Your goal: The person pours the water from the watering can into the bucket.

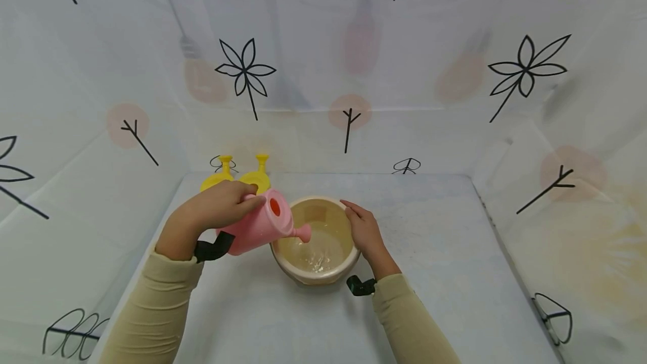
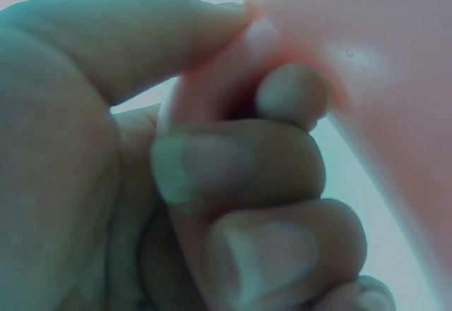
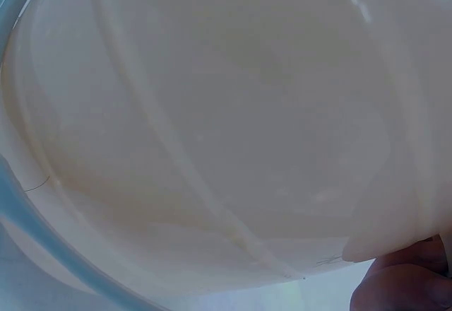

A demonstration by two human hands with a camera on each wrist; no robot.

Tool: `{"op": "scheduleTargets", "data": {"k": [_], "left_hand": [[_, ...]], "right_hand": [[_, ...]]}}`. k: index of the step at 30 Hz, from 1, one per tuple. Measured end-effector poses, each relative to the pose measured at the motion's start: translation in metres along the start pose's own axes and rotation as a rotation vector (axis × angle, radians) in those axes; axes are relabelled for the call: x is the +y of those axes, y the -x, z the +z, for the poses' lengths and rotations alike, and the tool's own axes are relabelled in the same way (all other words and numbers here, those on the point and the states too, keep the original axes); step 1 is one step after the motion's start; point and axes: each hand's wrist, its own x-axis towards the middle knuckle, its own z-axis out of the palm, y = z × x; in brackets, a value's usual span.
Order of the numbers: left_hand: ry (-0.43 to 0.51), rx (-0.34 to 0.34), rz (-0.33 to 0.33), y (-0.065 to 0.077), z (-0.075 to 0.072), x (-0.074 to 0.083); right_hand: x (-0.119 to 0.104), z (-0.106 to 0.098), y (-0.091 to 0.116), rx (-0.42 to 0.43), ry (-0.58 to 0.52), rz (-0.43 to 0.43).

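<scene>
A pink watering can [image 1: 253,233] is tipped to the right, its spout over the bowl. My left hand [image 1: 214,205] grips its handle; in the left wrist view the fingers curl round the pink handle [image 2: 205,102] with the thumb on top. The cream bowl [image 1: 315,280] stands upright on the table, with glints and ripples on water low inside it. My right hand [image 1: 368,233] holds the bowl's right side, thumb along the rim. In the right wrist view the bowl's smooth outer wall [image 3: 254,113] fills most of the picture, fingertips [image 3: 399,286] showing at lower right.
Two yellow watering cans [image 1: 259,180] stand behind my left hand, partly hidden by it. The white table [image 1: 419,251] is enclosed at the back and sides by pale cloth [image 1: 313,27] printed with plants.
</scene>
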Motion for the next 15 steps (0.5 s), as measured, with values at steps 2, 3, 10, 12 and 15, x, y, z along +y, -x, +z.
{"op": "scheduleTargets", "data": {"k": [2,3,10,12,15], "left_hand": [[0.005,0.005,-0.004,0.001,0.001,-0.002],[0.004,0.011,-0.007,0.001,0.001,-0.003],[0.038,0.023,-0.025,0.005,0.002,-0.011],[0.057,0.023,-0.03,0.006,0.002,-0.014],[0.088,0.026,-0.052,0.007,0.003,-0.018]], "right_hand": [[0.0,0.0,0.0,0.0,0.003,0.001],[0.0,0.0,0.0,0.0,0.005,0.001],[0.0,0.0,-0.001,0.003,0.018,0.007],[0.0,0.0,-0.002,0.005,0.016,0.008],[0.0,0.0,-0.002,-0.001,0.01,0.007]]}}
